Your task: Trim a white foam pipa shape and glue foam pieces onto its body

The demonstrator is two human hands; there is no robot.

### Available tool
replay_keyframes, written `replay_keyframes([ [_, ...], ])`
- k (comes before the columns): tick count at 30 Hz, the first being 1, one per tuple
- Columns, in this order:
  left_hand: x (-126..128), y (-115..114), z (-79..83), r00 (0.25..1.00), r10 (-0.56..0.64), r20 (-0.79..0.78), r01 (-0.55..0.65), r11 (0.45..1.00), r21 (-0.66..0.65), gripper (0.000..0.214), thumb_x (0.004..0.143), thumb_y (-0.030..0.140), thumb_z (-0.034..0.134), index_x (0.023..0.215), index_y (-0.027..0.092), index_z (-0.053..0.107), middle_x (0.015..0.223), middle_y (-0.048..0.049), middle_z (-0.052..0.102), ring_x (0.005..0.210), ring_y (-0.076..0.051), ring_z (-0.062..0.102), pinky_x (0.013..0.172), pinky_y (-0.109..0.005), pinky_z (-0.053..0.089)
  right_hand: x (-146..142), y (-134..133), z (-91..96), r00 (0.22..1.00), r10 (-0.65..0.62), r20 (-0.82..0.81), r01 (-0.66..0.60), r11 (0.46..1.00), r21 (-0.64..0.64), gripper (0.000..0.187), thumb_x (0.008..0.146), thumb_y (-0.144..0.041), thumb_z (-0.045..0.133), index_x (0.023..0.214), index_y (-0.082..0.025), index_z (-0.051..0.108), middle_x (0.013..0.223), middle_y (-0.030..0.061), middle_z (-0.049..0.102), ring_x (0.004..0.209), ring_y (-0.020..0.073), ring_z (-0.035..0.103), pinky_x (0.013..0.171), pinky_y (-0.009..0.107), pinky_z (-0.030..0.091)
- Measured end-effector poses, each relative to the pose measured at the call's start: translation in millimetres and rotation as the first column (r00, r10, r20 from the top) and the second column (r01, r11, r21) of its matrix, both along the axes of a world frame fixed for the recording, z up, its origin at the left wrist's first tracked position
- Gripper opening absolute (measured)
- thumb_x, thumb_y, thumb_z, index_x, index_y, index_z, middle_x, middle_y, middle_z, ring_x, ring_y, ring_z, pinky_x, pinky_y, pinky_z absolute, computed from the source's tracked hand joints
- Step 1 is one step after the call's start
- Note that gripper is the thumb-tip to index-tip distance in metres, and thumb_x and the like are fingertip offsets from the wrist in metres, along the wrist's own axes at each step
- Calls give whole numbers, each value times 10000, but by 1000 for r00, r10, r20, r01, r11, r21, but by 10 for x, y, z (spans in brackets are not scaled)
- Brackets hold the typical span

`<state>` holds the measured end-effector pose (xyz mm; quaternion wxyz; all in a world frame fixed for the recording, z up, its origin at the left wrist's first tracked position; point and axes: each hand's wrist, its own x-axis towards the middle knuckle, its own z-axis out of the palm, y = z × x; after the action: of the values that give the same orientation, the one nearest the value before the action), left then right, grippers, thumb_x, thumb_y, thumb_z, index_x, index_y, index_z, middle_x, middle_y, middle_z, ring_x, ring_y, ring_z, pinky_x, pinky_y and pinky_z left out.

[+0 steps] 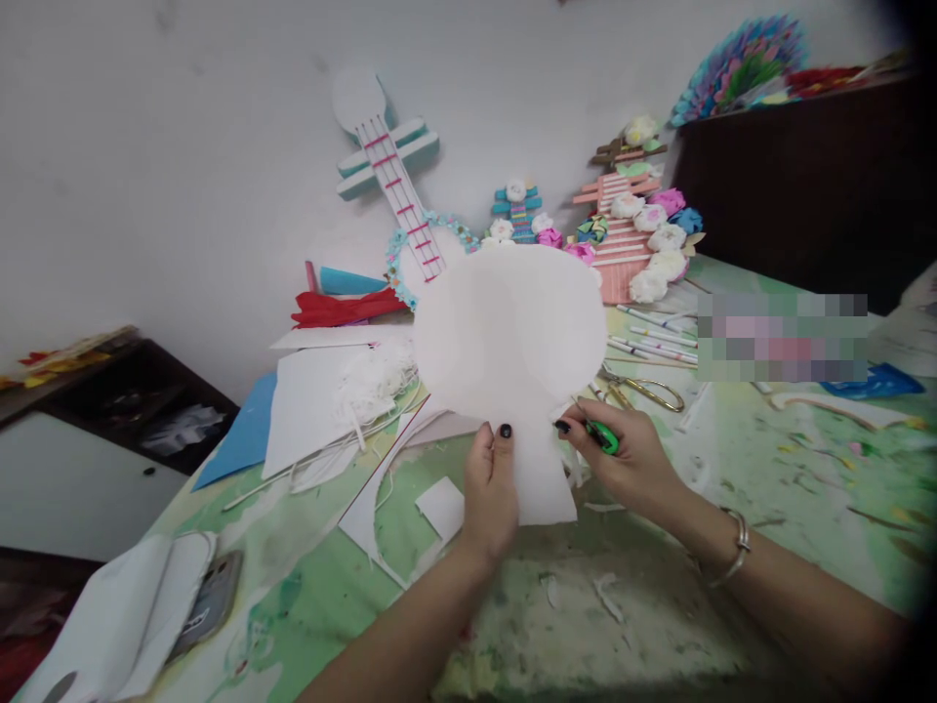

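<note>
A large white board cutout (512, 332), with a wide rounded top and a narrower neck, stands raised in front of me. My left hand (492, 493) grips its neck from the left, thumb on the near face. In my right hand (630, 459) is a green craft knife (604, 436), held close to the right edge of the neck; its blade is too small to make out. Curved white offcuts (373, 498) and a small white piece (440, 506) lie on the table to the left of my hands.
Gold-handled scissors (655, 391) and several markers (651, 342) lie right of the cutout. White cord (373, 386) is heaped at left. Behind lean a decorated instrument model (399, 186) and a pink flowered one (622, 244). A phone (212, 600) rests at front left.
</note>
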<state>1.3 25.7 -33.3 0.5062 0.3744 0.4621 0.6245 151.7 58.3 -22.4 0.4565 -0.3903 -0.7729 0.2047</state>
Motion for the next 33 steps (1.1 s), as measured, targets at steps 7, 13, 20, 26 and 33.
replay_keyframes([
  [7,-180,260,-31,961,41,273,-62,996,69,282,772,352,645,996,193,583,1018,-46,663,893,-150,631,781,-235,490,73,112,-67,980,-186,74,172,972,161,67,773,-192,545,775,-188,612,613,-21,592,502,98,490,518,212,345],
  [13,-258,330,34,935,14,356,-60,991,119,313,797,337,619,1075,205,562,973,-41,682,879,-167,657,795,-286,517,56,112,-74,976,-172,134,153,978,141,138,783,-211,523,834,-185,650,633,0,640,517,120,542,522,224,368],
  [20,-232,310,78,922,3,388,-57,990,128,289,814,287,594,1083,182,573,954,-56,694,989,-180,630,872,-295,490,-6,45,-57,973,16,232,-22,999,24,209,785,-307,592,937,-184,664,747,31,693,615,145,606,567,236,425],
  [26,-227,284,122,862,-145,486,152,988,26,356,840,295,541,1157,133,559,1097,-120,653,1046,-231,605,933,-370,459,-57,25,-186,950,46,308,-68,996,60,264,756,-234,604,1012,-186,645,929,71,708,801,198,660,683,284,477],
  [33,-264,253,172,713,-378,590,409,908,88,580,902,526,298,1114,76,596,1086,-184,646,1078,-288,583,937,-440,442,-53,39,-214,947,51,318,-79,994,77,305,752,-143,531,1040,-188,621,961,70,702,825,195,656,688,268,465],
])
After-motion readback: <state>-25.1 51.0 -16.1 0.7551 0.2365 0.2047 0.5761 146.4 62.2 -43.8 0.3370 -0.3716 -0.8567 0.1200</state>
